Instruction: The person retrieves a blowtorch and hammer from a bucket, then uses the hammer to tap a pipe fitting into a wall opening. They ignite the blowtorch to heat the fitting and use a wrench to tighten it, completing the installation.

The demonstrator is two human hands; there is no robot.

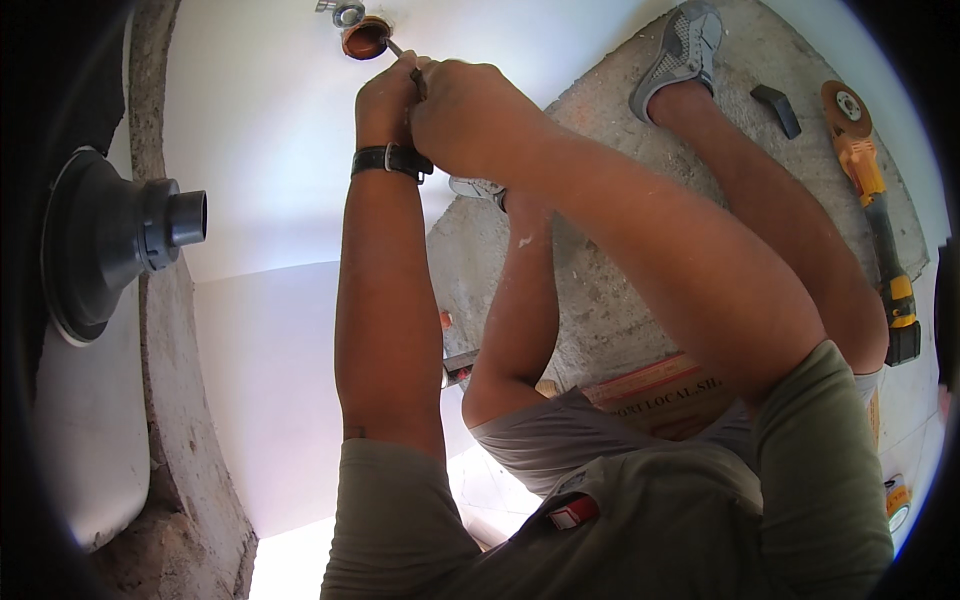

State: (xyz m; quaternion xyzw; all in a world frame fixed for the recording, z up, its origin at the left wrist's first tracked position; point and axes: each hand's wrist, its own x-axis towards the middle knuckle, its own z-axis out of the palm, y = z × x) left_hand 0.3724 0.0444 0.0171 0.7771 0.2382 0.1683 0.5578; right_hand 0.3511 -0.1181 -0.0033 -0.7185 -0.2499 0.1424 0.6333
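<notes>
My left hand [384,105] and right hand [465,105] are closed together near the top of the view, in front of a white wall. Between them they grip a tool with a thin metal shaft [394,46] and a dark handle mostly hidden by the fingers. The shaft reaches to the right rim of a round reddish-brown pipe opening [364,40] set in the wall. Just above the opening is a small shiny metal fitting [348,13]. The exact kind of tool does not show. A black-strapped watch or band [385,160] circles my left wrist.
On the concrete slab [620,260] to the right lie a yellow and black cordless angle grinder [872,200] and a black angular piece [777,110]. A dark grey cone-shaped plastic fitting [105,245] juts out at left. A printed box [660,395] is beneath me.
</notes>
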